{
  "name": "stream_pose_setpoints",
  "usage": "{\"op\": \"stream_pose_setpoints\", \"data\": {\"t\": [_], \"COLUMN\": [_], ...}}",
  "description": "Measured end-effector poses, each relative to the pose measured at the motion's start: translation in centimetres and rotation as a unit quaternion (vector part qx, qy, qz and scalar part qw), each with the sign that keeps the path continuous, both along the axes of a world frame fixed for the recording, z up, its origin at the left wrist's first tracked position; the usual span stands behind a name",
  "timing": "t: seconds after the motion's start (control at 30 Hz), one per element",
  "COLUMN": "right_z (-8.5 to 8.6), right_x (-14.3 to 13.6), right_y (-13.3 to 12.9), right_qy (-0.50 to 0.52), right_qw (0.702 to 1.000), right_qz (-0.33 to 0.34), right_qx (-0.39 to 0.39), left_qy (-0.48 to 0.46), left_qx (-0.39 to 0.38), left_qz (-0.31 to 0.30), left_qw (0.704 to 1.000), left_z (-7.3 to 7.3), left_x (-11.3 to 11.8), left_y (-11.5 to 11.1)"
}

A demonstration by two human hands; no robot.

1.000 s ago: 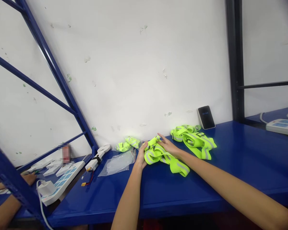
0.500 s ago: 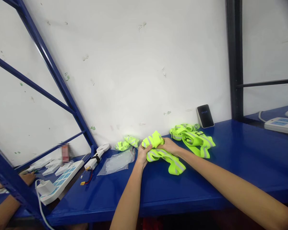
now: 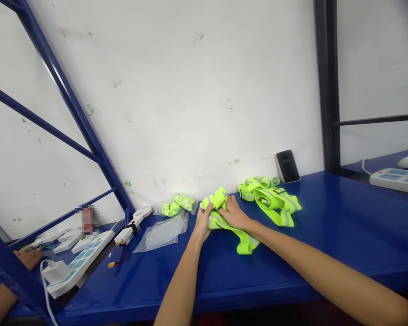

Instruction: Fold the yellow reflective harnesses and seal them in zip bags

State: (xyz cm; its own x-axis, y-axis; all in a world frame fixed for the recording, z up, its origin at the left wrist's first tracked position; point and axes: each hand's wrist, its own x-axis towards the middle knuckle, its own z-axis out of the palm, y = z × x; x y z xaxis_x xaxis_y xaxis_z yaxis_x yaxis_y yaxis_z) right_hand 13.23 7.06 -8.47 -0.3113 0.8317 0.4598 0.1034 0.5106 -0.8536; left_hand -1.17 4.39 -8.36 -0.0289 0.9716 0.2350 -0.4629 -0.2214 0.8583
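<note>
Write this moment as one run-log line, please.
left hand: gripping bunched neon-yellow reflective strap; right hand: holding same strap; farther right: loose neon-yellow straps; farther left: clear plastic bags

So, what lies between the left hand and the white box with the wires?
In the head view, flat clear plastic bagging lies on the blue table between the left hand and the white box.

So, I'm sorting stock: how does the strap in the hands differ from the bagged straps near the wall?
The held strap is unbagged; the bagged straps are inside clear plastic. The held strap has a loose length spread out; the bagged straps are bunched compactly. Both are bright yellow-green with pale stripes.
</note>
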Motion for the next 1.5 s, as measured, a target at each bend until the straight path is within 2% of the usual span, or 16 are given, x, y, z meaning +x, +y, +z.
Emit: {"op": "stream_pose_setpoints", "data": {"t": [0.17, 0.27, 0.37, 0.4, 0.47, 0.53, 0.6, 0.67, 0.73, 0.83, 0.9, 1.0, 1.1, 1.27, 1.4, 1.5], "right_z": [1.5, 2.1, 2.2, 2.1, 1.6, 0.9, 0.2, -0.2, -0.2, 0.5, 1.2, 2.4, 3.2, 3.2, 3.1, 2.9], "right_x": [0.6, 1.5, 2.6, 2.9, 3.2, 3.2, 2.9, 2.6, 2.4, 2.0, 1.6, 1.1, 0.9, 0.9, 1.0, 0.8], "right_y": [0.2, 0.4, 0.8, 0.9, 1.3, 1.6, 1.9, 2.1, 2.0, 1.4, 0.8, -0.7, -2.1, -2.8, -2.3, -2.2], "right_qy": [0.126, 0.216, 0.206, 0.189, 0.151, 0.111, 0.079, 0.066, 0.077, 0.115, 0.152, 0.226, 0.279, 0.334, 0.318, 0.338], "right_qw": [0.983, 0.943, 0.915, 0.917, 0.939, 0.972, 0.992, 0.997, 0.996, 0.990, 0.975, 0.926, 0.879, 0.850, 0.832, 0.845], "right_qz": [0.085, 0.176, 0.262, 0.263, 0.211, 0.126, 0.055, 0.012, -0.009, 0.009, 0.047, 0.139, 0.217, 0.216, 0.251, 0.215], "right_qx": [-0.099, -0.182, -0.227, -0.235, -0.226, -0.162, -0.081, -0.041, -0.045, -0.086, -0.153, -0.268, -0.320, -0.345, -0.379, -0.354], "left_qy": [0.005, 0.002, 0.012, 0.017, 0.034, 0.059, 0.077, 0.079, 0.073, 0.060, 0.048, 0.031, 0.020, 0.030, 0.035, 0.065], "left_qx": [0.002, -0.006, -0.007, -0.006, -0.001, -0.004, -0.016, -0.028, -0.025, 0.010, 0.032, 0.047, 0.040, -0.002, -0.006, 0.011], "left_qz": [-0.006, -0.050, -0.099, -0.105, -0.104, -0.100, -0.104, -0.114, -0.113, -0.086, -0.057, -0.009, 0.015, 0.026, 0.042, 0.037], "left_qw": [1.000, 0.999, 0.995, 0.994, 0.994, 0.993, 0.991, 0.990, 0.991, 0.994, 0.997, 0.998, 0.999, 0.999, 0.998, 0.997], "left_z": [0.6, 1.0, 1.0, 1.0, 0.7, 0.3, -0.1, -0.3, -0.4, -0.3, -0.3, -0.5, -0.5, -0.1, 0.3, 0.4], "left_x": [-0.9, -0.8, -0.7, -0.7, -0.9, -1.0, -1.0, -0.9, -0.7, -0.6, -0.8, -1.1, -1.2, -0.8, -0.7, -0.6], "left_y": [-0.6, -1.0, -1.2, -1.2, -1.1, -1.0, -1.0, -1.0, -1.0, -0.8, -0.5, -0.1, 0.0, -0.2, -0.5, -0.6]}}
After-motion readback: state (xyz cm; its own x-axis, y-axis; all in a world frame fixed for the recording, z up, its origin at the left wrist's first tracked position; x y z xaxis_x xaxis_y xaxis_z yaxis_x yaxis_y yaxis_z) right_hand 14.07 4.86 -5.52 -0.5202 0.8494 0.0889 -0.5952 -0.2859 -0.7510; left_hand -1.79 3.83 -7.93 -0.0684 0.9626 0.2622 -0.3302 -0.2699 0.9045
